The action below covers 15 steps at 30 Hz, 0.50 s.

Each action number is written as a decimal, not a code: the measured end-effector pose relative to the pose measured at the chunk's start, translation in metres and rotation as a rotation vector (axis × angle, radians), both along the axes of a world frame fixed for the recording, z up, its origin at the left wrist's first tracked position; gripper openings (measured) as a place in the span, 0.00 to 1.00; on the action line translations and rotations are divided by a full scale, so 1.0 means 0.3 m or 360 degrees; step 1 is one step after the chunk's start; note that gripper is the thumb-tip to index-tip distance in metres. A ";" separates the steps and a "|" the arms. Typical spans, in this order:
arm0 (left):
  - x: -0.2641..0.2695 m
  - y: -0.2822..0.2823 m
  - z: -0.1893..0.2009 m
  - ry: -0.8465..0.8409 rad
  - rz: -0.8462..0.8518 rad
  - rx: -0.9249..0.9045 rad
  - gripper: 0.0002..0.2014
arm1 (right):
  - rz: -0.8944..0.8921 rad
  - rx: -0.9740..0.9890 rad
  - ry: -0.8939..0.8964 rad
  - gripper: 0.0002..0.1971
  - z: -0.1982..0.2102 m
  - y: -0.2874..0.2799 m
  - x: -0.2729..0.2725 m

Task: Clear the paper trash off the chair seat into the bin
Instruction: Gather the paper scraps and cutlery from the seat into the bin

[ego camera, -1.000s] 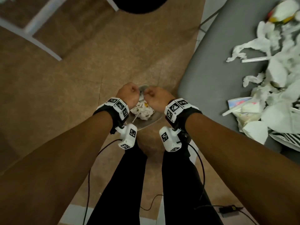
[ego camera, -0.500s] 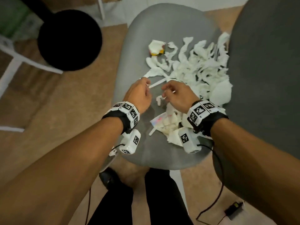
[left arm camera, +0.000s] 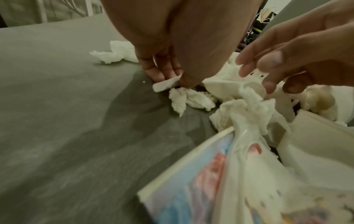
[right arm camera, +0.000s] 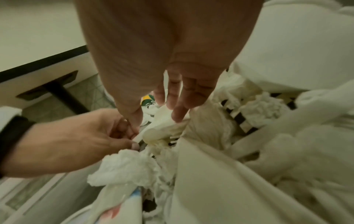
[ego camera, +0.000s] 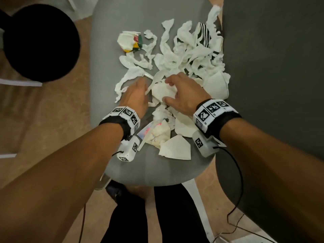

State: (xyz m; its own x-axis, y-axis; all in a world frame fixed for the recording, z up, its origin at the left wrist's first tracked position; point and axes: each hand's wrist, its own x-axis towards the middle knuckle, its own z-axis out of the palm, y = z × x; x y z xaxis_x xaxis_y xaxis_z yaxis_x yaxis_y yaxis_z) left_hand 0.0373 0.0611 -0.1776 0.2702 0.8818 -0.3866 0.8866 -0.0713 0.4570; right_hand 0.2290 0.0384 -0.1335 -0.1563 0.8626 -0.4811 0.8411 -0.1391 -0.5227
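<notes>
Black round stool point(ego camera: 41, 42) beside chair seat point(ego camera: 107, 55)

Left hand point(ego camera: 135, 95) motion-blurred in head view; fingertips indistinct against the paper scraps point(ego camera: 184, 55). Right hand point(ego camera: 184, 94) covers part of the crumpled white sheet point(ego camera: 162, 92) beneath it; grip unclear. Striped wrapper point(ego camera: 204, 35) mostly buried near the chair seat point(ego camera: 105, 67) back edge. Printed pack point(left arm camera: 191, 189) blurred, cut by the left wrist frame's bottom edge. Bin not identifiable.
</notes>
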 end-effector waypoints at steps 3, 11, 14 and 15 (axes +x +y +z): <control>-0.041 -0.023 -0.016 -0.0119 0.0102 -0.0077 0.11 | 0.0190 0.0001 -0.0247 0.39 -0.019 0.023 -0.034; -0.171 -0.126 0.024 -0.0346 0.0349 0.0103 0.13 | 0.0236 0.0224 -0.0497 0.22 -0.044 0.043 -0.083; -0.232 -0.157 0.034 -0.0445 0.0452 0.0189 0.13 | 0.0131 0.0439 -0.0403 0.19 -0.014 0.050 -0.138; -0.253 -0.167 0.038 -0.0470 0.0497 0.0209 0.13 | 0.0081 0.0477 -0.0343 0.19 -0.002 0.049 -0.168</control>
